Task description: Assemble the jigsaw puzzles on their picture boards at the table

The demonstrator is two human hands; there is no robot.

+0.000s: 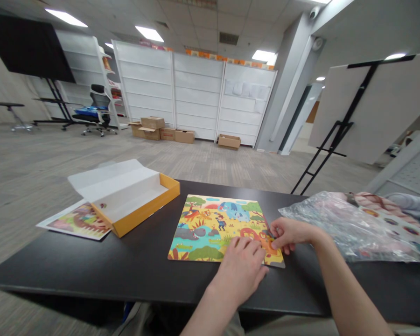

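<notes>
A flat, colourful picture board, which looks like a jigsaw puzzle, lies on the black table. It shows elephants, lions, a hippo and trees. My left hand rests on its lower edge, fingers stretched out and lying flat, palm down. At the board's right edge, my right hand has its fingers curled, with thumb and forefinger close together over an orange animal. Whatever sits between those fingertips, perhaps a small piece, is hidden. Both hands cover part of the lower right of the picture.
To the left stands an open yellow box with a white lid, partly over a printed picture sheet. Clear plastic bags and yarn-like bundles lie at the right. Beyond the black table is an easel.
</notes>
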